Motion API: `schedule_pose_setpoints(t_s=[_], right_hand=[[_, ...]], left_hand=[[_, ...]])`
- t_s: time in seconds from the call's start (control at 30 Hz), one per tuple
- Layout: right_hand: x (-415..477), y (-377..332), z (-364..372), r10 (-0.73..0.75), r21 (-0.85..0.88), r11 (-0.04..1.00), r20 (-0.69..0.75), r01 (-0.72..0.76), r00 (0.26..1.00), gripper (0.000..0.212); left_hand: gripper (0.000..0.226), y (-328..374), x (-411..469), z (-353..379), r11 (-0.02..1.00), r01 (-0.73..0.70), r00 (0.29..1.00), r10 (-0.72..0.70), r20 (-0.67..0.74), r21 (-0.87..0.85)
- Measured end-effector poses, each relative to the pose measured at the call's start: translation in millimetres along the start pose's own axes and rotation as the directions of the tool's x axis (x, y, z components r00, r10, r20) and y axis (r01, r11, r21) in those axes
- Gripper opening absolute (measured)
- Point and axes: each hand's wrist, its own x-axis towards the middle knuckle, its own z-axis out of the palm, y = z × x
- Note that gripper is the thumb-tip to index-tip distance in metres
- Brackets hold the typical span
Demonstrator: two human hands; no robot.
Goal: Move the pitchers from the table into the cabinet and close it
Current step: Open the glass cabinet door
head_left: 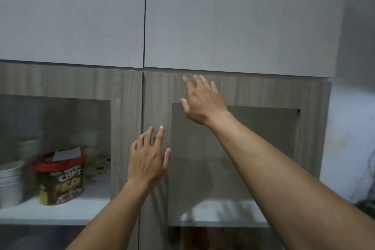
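Observation:
A wood-grain cabinet with two glass-panelled doors fills the head view. Its right door (pixel 316 128) sits flush with the left door (pixel 125 107). My left hand (pixel 149 161) is spread open against the right door's left frame, near the seam between the doors. My right hand (pixel 200 100) reaches higher, fingers spread on the same door's top frame by the corner of the glass pane. Both hands hold nothing. No pitcher can be made out; behind the right pane only dim, blurred shapes show.
Behind the left glass pane stand a red-lidded chocolate cereal tub (pixel 60 180), stacked white bowls (pixel 11 180) and plates on a white shelf (pixel 60 211). Two plain grey upper cabinet doors (pixel 233 16) hang above. A white wall (pixel 351 138) lies at the right.

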Motion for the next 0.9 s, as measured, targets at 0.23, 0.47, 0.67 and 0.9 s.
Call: schedule_pose_setpoints(t_s=[0.23, 0.47, 0.67, 0.9], right_hand=[[40.2, -11.6, 19.4, -0.034, -0.065, 0.997, -0.034, 0.032, 0.999, 0.068], [42.3, -17.9, 14.0, 0.006, -0.087, 0.996, -0.074, -0.012, 0.997, 0.066], [26.4, -23.0, -16.0, 0.02, 0.004, 1.0, 0.007, -0.02, 1.0, 0.056], [-21.8, -38.3, -78.6, 0.045, 0.051, 0.997, 0.121, -0.051, 0.992, 0.069]], left_hand=[[0.062, -14.5, 3.4, 30.9, 0.999, 0.045, 0.998, -0.043, -0.055, 0.023], [0.054, -3.9, 8.8, 28.9, 0.952, 0.221, 0.953, -0.257, -0.16, -0.21], [0.065, 2.6, -4.7, 1.4, 0.711, 0.433, 0.876, -0.476, 0.074, -0.554], [0.069, 0.1, -50.4, -59.1, 0.691, 0.433, 0.891, -0.425, 0.159, -0.579]])
